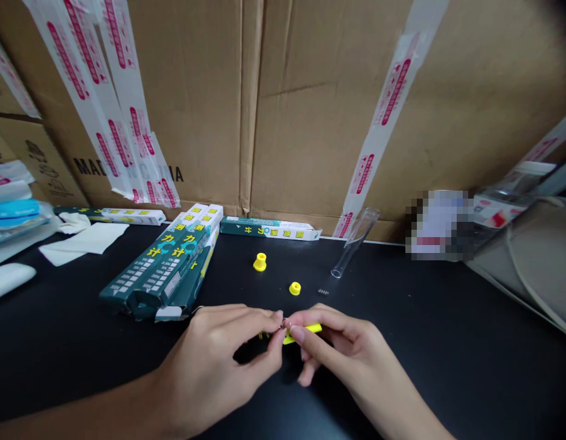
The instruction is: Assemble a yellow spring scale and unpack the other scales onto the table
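My left hand and my right hand meet above the black tabletop. Between the fingertips of my left hand is a small metal part, too small to identify. My right hand pinches a yellow plastic piece, whose middle is partly hidden by my fingers. Beyond my hands stand a yellow plastic cap and a smaller yellow cap. A tiny metal spring lies to their right, and a clear tube rests at a tilt against the back.
Several green-and-white printed boxes lie left of my hands, with another at the back edge. White cloth lies far left. Taped cardboard cartons form the back wall, and a beige bag sits at right.
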{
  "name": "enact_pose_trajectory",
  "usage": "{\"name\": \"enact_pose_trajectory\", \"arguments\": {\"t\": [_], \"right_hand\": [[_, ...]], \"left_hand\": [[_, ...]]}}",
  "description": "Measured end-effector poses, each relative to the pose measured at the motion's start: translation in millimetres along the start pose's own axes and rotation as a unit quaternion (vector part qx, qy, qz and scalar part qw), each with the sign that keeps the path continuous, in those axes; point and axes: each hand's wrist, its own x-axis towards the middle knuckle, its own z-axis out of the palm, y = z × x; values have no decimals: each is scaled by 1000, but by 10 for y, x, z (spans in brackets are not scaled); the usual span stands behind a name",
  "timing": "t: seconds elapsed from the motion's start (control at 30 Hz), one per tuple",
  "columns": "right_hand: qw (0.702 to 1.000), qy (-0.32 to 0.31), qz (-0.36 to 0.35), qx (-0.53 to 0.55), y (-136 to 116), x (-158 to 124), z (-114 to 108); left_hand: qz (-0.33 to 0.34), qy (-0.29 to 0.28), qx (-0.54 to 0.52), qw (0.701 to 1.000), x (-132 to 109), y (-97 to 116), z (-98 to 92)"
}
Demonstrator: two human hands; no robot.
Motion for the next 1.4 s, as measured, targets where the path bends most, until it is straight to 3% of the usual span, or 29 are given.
{"name": "enact_pose_trajectory", "arguments": {"t": [0.7, 1.4], "right_hand": [[999, 18, -19, -18, -37, -4, 27], [999, -22, 4, -34, 15, -50, -19]], "left_hand": [[3, -16, -10, 1000, 8, -20, -20], [1, -49, 35, 998, -73, -98, -15]]}}
